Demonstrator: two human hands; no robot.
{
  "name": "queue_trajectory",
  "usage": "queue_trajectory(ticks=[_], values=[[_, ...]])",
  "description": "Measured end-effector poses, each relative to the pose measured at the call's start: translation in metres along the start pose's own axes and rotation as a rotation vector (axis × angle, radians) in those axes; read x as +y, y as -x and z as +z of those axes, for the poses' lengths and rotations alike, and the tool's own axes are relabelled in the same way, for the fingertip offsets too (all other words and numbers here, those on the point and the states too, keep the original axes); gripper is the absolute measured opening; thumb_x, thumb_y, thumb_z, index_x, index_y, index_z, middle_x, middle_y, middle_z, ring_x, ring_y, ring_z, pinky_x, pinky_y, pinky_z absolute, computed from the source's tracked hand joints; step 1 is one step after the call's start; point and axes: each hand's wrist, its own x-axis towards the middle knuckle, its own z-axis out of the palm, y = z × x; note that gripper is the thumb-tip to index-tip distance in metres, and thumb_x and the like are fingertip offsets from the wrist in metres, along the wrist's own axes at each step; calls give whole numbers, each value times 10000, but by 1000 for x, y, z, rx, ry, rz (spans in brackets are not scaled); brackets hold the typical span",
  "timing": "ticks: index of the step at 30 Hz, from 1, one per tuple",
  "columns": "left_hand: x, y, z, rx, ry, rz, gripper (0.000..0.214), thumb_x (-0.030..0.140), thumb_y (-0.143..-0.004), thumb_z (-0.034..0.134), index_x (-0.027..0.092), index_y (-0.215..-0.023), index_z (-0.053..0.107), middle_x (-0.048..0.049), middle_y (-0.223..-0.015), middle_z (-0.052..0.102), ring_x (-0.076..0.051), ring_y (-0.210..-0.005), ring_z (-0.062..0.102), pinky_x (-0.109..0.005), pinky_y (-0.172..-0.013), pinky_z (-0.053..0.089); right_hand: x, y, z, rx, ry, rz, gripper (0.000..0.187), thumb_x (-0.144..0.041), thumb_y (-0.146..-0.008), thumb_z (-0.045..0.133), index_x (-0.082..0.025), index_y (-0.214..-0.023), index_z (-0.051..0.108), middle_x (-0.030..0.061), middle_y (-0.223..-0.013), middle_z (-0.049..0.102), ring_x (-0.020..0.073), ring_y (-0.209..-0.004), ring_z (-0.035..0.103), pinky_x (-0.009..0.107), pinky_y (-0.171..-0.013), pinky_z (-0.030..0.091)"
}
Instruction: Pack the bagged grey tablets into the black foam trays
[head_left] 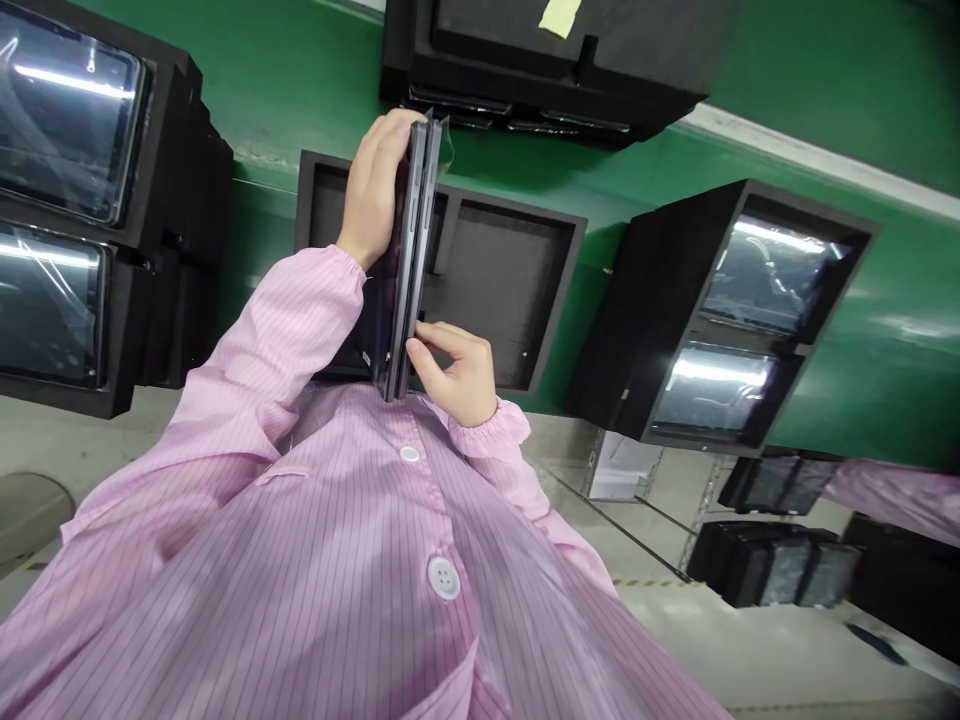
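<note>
On the green tabletop [300, 85], between the left stack [201, 180] and the right stack [652, 310], a black two-compartment tray [510, 280] lies along the near edge. Above it, two slim dark tablets [413, 250] stand on edge, side by side. The left hand [376, 185] clasps their far end; the right hand [461, 375], thumb and fingertips narrowed, touches their right side, its grip unclear.

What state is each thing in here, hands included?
Flat devices: two, held together on edge; clear film juts from their far end.
Left hand: gripping their far part.
Right hand: thumb and finger at their side; grip unclear.
Middle tray: lying flat, compartments facing up.
Left stack: glossy panels showing.
Right stack: two shiny panels on top.
Yellow note: on the far stack.
</note>
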Motion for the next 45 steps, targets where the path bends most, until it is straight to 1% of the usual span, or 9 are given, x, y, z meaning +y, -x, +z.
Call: queue_trajectory(ticks=[3,13,16,20,24,28,33,40,45], values=[[11,0,5,175,25,-36,431,764,-824,442,401,-794,673,-1,-891,665,-272,-846,520,-470,-850,402,-2,0,2,-14,-16,-24,233,-294,-892,565,-182,-952,760,28,-730,709,154,-632,627,304,-664,537],[45,9,11,226,76,22,309,576,-881,458,358,-770,646,-63,-829,631,-314,-882,586,-492,-876,455,-8,0,7,29,-58,-33,171,-233,-856,598,-170,-917,745,14,-697,689,133,-585,610,280,-628,536],[52,14,10,178,8,44,333,574,-916,411,355,-818,643,-63,-856,624,-296,-885,576,-475,-882,454,-8,-7,12,69,-83,13,271,-300,-867,613,-181,-1090,709,-11,-667,639,123,-557,559,278,-601,528],[63,23,10,93,-80,191,441,589,-947,320,318,-860,656,-72,-898,639,-283,-926,581,-459,-901,448,-5,-28,14,32,-225,18,476,-392,-915,574,-212,-1354,538,3,-775,638,133,-631,571,274,-615,541],[72,38,4,-25,-123,170,484,615,-968,252,311,-1164,574,-46,-1094,602,-266,-1105,598,-443,-1012,432,1,-47,11,-51,-411,-38,665,-488,-917,580,-265,-1493,333,4,-917,638,112,-617,564,247,-566,535],[77,50,-9,-211,-148,191,687,763,-883,339,290,-1379,396,-73,-1316,502,-300,-1280,514,-476,-1123,369,4,-54,11,-131,-585,-71,785,-495,-880,635,-300,-1533,246,-46,-819,584,88,-534,512,234,-528,528],[82,53,-17,-334,-219,212,930,876,-749,428,282,-1452,293,-110,-1430,407,-369,-1374,415,-532,-1167,310,0,-57,12,-147,-686,-61,784,-495,-841,686,-292,-1503,319,-91,-651,473,88,-487,453,226,-503,500],[84,55,-15,-381,-262,222,944,871,-767,390,270,-1483,255,-137,-1471,361,-384,-1418,343,-545,-1180,291,-3,-55,7,-100,-720,-24,742,-425,-790,736,-270,-1451,435,-97,-606,467,83,-462,426,222,-462,464],[85,55,-9,-319,-250,256,877,849,-795,373,266,-1448,313,-133,-1429,396,-374,-1397,364,-538,-1185,279,-7,-56,8,-43,-724,-5,650,-391,-784,708,-255,-1392,522,-96,-572,440,84,-459,399,219,-440,419]])
